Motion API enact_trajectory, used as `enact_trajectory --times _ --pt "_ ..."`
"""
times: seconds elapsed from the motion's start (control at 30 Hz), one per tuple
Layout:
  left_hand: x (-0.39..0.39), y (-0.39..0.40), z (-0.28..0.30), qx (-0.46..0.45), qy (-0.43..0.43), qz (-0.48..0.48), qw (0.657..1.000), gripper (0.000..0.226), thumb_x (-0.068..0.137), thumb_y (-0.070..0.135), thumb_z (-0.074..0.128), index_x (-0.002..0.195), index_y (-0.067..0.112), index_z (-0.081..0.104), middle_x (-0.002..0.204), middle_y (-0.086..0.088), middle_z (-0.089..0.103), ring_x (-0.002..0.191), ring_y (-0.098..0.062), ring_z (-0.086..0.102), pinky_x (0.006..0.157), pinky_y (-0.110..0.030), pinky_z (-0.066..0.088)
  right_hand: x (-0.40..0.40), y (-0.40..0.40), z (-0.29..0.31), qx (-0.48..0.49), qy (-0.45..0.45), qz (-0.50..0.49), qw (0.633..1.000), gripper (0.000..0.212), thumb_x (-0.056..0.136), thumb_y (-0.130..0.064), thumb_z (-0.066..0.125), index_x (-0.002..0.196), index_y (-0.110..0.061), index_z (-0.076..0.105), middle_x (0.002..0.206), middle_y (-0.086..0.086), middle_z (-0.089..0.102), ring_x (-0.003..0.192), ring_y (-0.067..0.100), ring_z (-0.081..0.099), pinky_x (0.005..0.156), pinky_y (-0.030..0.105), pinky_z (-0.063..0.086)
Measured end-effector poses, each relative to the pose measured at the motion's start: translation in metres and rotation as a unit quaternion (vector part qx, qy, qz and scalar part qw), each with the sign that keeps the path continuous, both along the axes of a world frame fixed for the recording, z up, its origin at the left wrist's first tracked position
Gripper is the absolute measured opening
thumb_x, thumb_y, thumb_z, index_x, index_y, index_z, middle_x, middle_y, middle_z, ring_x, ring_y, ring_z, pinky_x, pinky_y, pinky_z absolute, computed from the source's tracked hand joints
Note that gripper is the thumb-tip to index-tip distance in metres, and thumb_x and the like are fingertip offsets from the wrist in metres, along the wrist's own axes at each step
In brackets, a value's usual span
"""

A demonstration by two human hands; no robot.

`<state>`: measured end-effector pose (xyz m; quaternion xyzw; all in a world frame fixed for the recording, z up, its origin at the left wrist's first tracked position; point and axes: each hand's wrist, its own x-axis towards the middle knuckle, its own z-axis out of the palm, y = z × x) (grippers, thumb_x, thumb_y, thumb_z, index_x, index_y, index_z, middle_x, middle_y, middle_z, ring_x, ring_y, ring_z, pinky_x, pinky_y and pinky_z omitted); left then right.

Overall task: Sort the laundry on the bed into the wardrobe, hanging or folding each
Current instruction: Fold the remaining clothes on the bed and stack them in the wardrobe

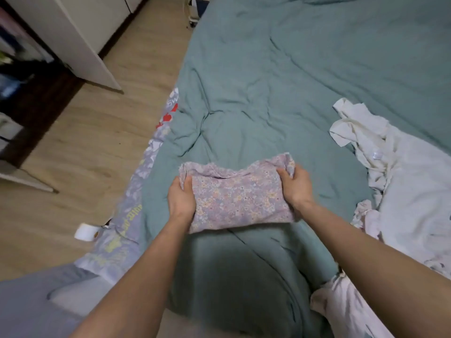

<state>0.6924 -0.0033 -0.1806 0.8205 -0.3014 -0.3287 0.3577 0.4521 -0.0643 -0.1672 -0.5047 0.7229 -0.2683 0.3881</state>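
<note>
A folded lilac floral garment (pixel 240 196) lies on the green duvet (pixel 280 81) in front of me. My left hand (pixel 181 198) grips its left edge, thumb on top. At the right upper corner, my right hand (pixel 296 185) holds the cloth with curled fingers. A pile of white and pale laundry (pixel 400 172) lies on the bed to the right, apart from the folded piece. The open wardrobe (pixel 22 69) stands at the upper left, its white door (pixel 73 42) swung out over the floor.
Wooden floor (pixel 92 132) runs between the bed and the wardrobe. A white roll (pixel 84 231) lies on the floor by the bed's edge. A patterned lilac sheet (pixel 127 215) hangs down the bed's left side.
</note>
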Motion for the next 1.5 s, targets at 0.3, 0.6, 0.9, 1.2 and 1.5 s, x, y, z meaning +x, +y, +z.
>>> enact_trajectory --times 0.3,0.6,0.9,1.2,1.5 --pt "0.119 0.072 0.158 0.056 0.37 0.135 0.917 0.027 0.099 0.033 0.051 0.094 0.011 0.066 0.076 -0.007 0.073 0.063 -0.019 0.07 0.056 -0.029 0.055 0.134 0.01 0.148 0.193 -0.227 0.118 0.947 0.015 0.09 -0.017 0.063 0.084 -0.004 0.063 0.07 0.008 0.069 0.06 0.019 0.065 0.056 0.026 0.052" --pt "0.33 0.161 0.232 -0.048 -0.05 0.171 0.983 0.039 0.103 0.033 0.038 0.13 0.008 0.051 0.128 -0.01 0.058 0.116 -0.031 0.055 0.098 -0.038 0.044 0.382 0.065 0.222 -0.212 0.078 0.357 0.907 0.014 0.101 -0.023 0.039 0.09 -0.015 0.039 0.078 0.01 0.054 0.07 0.03 0.048 0.061 0.037 0.033" --pt "0.568 0.226 0.302 -0.018 -0.225 0.146 0.963 0.035 0.104 0.031 0.033 0.122 0.006 0.049 0.118 -0.016 0.058 0.103 -0.033 0.054 0.074 -0.031 0.034 0.612 0.097 0.292 -0.179 -0.023 0.371 0.911 0.032 0.096 -0.015 0.051 0.067 -0.018 0.04 0.063 -0.002 0.046 0.062 0.02 0.041 0.053 0.031 0.023" --pt "0.705 0.126 0.328 -0.027 -0.121 0.138 0.983 0.039 0.101 0.034 0.042 0.119 0.004 0.06 0.118 -0.015 0.064 0.105 -0.034 0.059 0.087 -0.038 0.049 0.737 0.011 0.331 -0.085 -0.199 0.244 0.945 0.026 0.099 -0.019 0.05 0.075 -0.008 0.053 0.054 0.0 0.043 0.03 0.0 0.037 0.032 0.015 0.028" --pt "0.799 -0.071 0.403 -0.074 -0.082 0.092 0.99 0.05 0.102 0.031 0.044 0.141 -0.001 0.039 0.141 -0.016 0.047 0.123 -0.033 0.049 0.087 -0.031 0.041 0.853 -0.131 0.395 -0.11 -0.276 0.208 0.932 0.029 0.1 -0.016 0.047 0.073 -0.007 0.054 0.034 -0.011 0.047 0.027 -0.002 0.04 0.032 0.011 0.03"
